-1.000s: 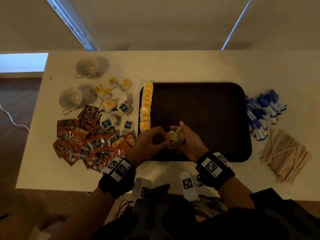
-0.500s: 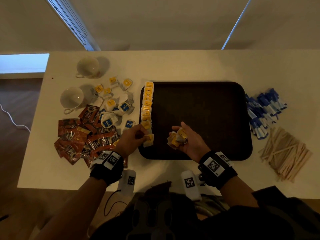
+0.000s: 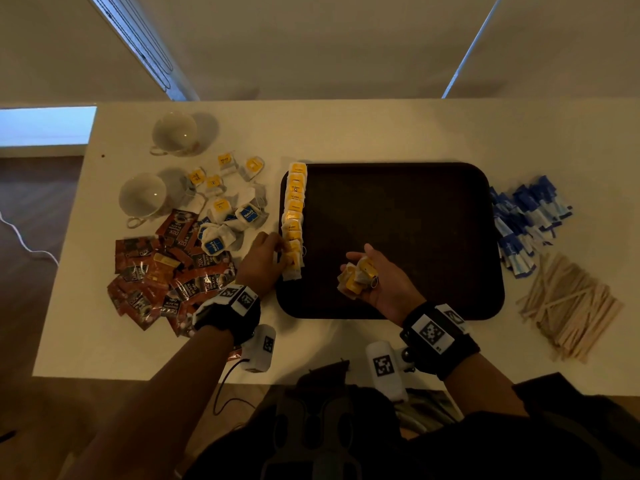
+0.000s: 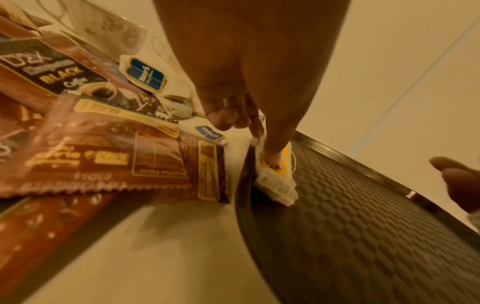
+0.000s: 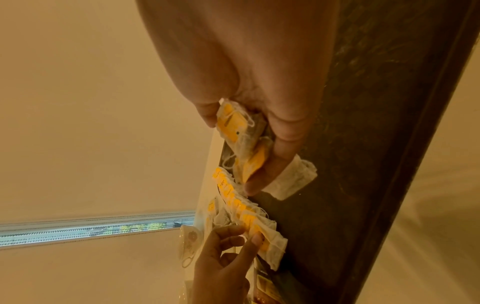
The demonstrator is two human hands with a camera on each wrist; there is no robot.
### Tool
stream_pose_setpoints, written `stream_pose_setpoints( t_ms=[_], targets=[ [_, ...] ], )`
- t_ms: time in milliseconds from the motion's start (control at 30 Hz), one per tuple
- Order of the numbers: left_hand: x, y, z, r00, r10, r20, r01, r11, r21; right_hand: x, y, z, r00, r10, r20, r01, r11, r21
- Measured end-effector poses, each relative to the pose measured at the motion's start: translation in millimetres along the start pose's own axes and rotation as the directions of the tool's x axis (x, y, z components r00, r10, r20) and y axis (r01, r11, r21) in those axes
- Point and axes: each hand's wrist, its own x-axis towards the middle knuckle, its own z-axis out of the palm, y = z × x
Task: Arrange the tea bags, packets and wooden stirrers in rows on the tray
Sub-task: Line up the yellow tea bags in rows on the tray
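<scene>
A dark tray (image 3: 398, 220) lies mid-table. A row of yellow-tagged tea bags (image 3: 294, 209) runs down its left edge. My left hand (image 3: 282, 252) is at the near end of that row, thumb and index finger pinching the last tea bag (image 4: 278, 181), which lies on the tray (image 4: 363, 226). My right hand (image 3: 363, 271) hovers palm up over the tray's near middle, its fingers curled round a bunch of yellow tea bags (image 5: 241, 131). Loose yellow and blue tea bags (image 3: 249, 214) and brown coffee packets (image 3: 166, 271) lie left of the tray.
Blue sugar packets (image 3: 526, 220) and a heap of wooden stirrers (image 3: 568, 303) lie right of the tray. Two white cups (image 3: 175, 133) (image 3: 143, 195) stand at the back left. The table's near edge runs just below my wrists.
My left hand took one tea bag from the bunch in my right hand, carried it left and set it at the near end of the row. My right hand stayed over the tray.
</scene>
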Motion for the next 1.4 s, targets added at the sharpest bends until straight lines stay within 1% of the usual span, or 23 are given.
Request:
stream_pose_setpoints(
  t_ms=[100, 167, 267, 400, 500, 733, 833, 900, 1000, 1033, 1100, 1167, 1300, 1400],
  targets=[
    [-9.6, 3.4, 1.7, 0.997, 0.066, 0.039, -0.07, 0.993, 0.093, 0.9, -0.4, -0.3, 1.0, 0.003, -0.004, -0.003, 1.0, 0.003],
    [-19.3, 4.7, 5.0, 0.988, 0.125, 0.091, -0.135, 0.985, 0.11, 1.6, -0.7, -0.5, 1.0, 0.0, -0.004, 0.0, 1.0, 0.003],
    [-29.0, -0.6, 13.5, 0.972, 0.208, 0.109, -0.221, 0.967, 0.13, 2.4, -0.5, -0.3, 1.0, 0.0, -0.002, 0.0, 1.0, -0.007],
    [-26.7, -0.4, 19.4, 0.973, 0.202, 0.111, -0.218, 0.964, 0.152, 2.3, -1.5, 1.2, 1.0, 0.003, -0.003, -0.003, 1.0, -0.021],
    [-23.7, 0.3, 23.4, 0.969, 0.22, 0.107, -0.238, 0.952, 0.192, 2.2, -2.3, 0.9, 1.0, 0.003, -0.006, -0.003, 1.0, -0.026],
    [-15.1, -2.0, 21.4, 0.957, 0.268, 0.113, -0.286, 0.937, 0.201, 3.0, -1.5, -0.5, 1.0, -0.002, -0.01, 0.002, 1.0, -0.014],
    [-20.3, 1.7, 17.1, 0.956, 0.274, 0.108, -0.289, 0.942, 0.172, 3.4, -2.3, 0.1, 1.0, 0.002, -0.007, -0.002, 1.0, -0.015],
    [-27.1, 5.2, 13.8, 0.957, 0.283, 0.063, -0.289, 0.948, 0.134, 3.6, -2.7, 0.6, 1.0, 0.007, -0.004, -0.007, 1.0, -0.013],
    [-37.9, 24.1, 4.8, 0.962, 0.264, -0.073, -0.266, 0.964, -0.021, 4.4, -2.4, 1.0, 1.0, 0.008, 0.011, -0.009, 1.0, 0.011],
    [-41.0, 33.9, 1.7, 0.965, 0.249, -0.086, -0.257, 0.961, -0.097, 4.4, -2.6, 1.6, 1.0, 0.012, 0.016, -0.012, 1.0, 0.016],
    [-45.8, 51.6, -1.5, 0.972, 0.232, -0.024, -0.231, 0.944, -0.237, 4.0, -2.8, 3.9, 1.0, 0.021, 0.023, -0.021, 1.0, 0.016],
    [-47.2, 61.8, -0.4, 0.967, 0.255, 0.026, -0.234, 0.92, -0.315, 2.0, -3.4, 7.2, 0.999, 0.025, 0.032, -0.025, 1.0, 0.002],
    [-44.3, 67.3, 3.8, 0.963, 0.268, 0.008, -0.254, 0.921, -0.296, -2.0, -4.8, 9.8, 1.0, 0.021, 0.023, -0.021, 1.0, -0.004],
    [-42.6, 71.8, 5.5, 0.956, 0.292, -0.017, -0.282, 0.905, -0.317, -3.5, -4.2, 8.2, 0.998, 0.031, 0.049, -0.031, 1.0, -0.008]
  ],
)
